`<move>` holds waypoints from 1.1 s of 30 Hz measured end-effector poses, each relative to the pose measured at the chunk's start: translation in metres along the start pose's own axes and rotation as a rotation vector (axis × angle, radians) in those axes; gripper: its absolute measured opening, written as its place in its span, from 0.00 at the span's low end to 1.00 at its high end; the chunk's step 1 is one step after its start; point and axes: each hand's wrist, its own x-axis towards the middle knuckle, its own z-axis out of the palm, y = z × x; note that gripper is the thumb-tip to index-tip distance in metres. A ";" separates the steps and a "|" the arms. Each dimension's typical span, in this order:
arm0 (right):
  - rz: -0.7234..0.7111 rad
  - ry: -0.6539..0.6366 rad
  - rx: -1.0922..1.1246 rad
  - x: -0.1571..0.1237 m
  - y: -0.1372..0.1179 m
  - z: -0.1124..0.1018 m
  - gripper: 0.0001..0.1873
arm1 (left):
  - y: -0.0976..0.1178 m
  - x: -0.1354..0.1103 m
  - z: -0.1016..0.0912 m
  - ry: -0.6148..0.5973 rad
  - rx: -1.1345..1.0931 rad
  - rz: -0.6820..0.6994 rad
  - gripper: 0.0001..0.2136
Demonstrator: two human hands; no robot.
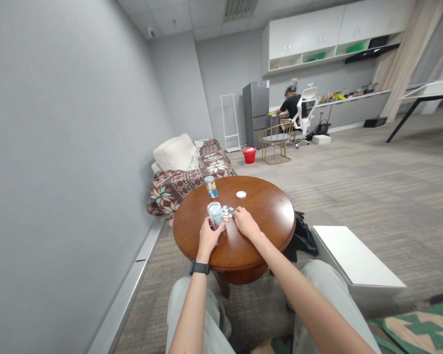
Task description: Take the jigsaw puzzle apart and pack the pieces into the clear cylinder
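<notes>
Pieces (pixel 226 213) in small pile on table (pixel 258 196), right beside can (pixel 214 210). Left hand (pixel 208 237) wrapped around can. Right hand (pixel 245 221) at pile's right edge, fingers bent; can't tell if pinching a piece. Lid (pixel 241 194) lies flat beyond pile. Second can (pixel 210 187) upright, farther back.

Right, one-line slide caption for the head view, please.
Left hand around a can, right hand at small pieces on a round table.
</notes>
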 end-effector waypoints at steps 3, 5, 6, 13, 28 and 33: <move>0.015 0.010 0.011 0.000 0.000 -0.001 0.16 | 0.000 0.000 0.000 0.002 0.002 -0.008 0.20; 0.040 0.025 0.010 -0.001 -0.001 -0.001 0.15 | 0.001 0.000 -0.001 0.006 -0.001 -0.012 0.20; 0.059 0.036 0.005 -0.002 -0.001 -0.001 0.16 | 0.001 0.000 -0.001 0.008 -0.003 -0.012 0.20; 0.096 0.064 -0.005 -0.004 0.001 0.001 0.17 | 0.002 -0.001 -0.001 0.008 -0.016 -0.009 0.20; 0.051 0.079 0.187 0.007 0.020 0.020 0.15 | 0.010 -0.004 -0.003 0.006 -0.005 -0.023 0.19; 0.030 0.088 0.179 0.006 0.020 0.020 0.14 | 0.011 -0.005 -0.003 0.009 0.001 -0.020 0.19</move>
